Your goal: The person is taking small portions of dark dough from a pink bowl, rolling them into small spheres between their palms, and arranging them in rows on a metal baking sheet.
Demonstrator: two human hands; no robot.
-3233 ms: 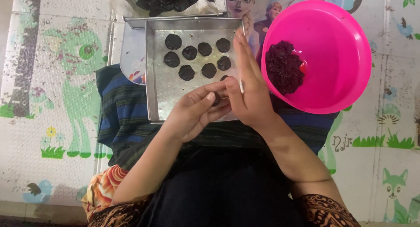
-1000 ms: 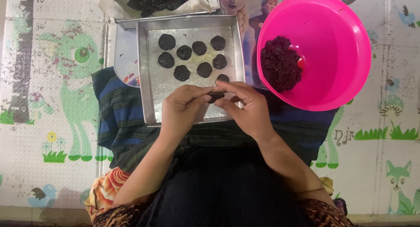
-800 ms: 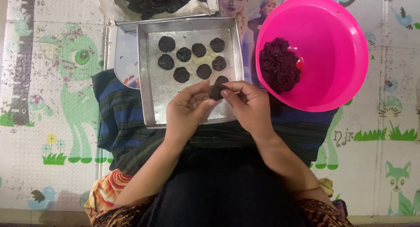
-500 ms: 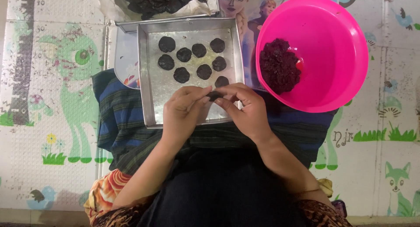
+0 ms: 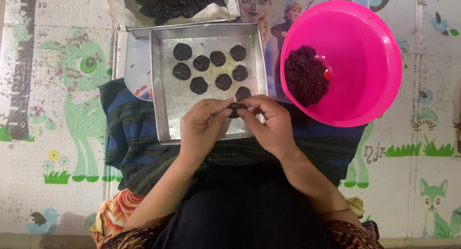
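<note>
Both hands meet at the middle of the frame, over the lower right part of the tray (image 5: 165, 114). The left hand (image 5: 204, 129) and right hand (image 5: 271, 126) pinch one small dark dough piece (image 5: 235, 107) between thumbs and fingertips, a narrow grip closed on it from both sides. It sits just below the lowest of the flat dark rounds (image 5: 211, 69) already laid on the tray; eight of these lie in rough rows in the tray's upper half, none touching.

To the right, a pink bowl (image 5: 370, 52) holds a lump of the same dark dough (image 5: 305, 76) against its left wall. At the top edge of the frame, a heap of dark pieces (image 5: 173, 2) lies on pale wrapping. The tray rests on a striped cloth (image 5: 129, 134) across the lap, over a cartoon play mat (image 5: 57, 86).

The piece looks soft, light and likely a bit sticky, so it should give under any pressure. Holding it by the rim with fingertips, as now, seems best; squeezing the flat faces would probably thin or crack it.
</note>
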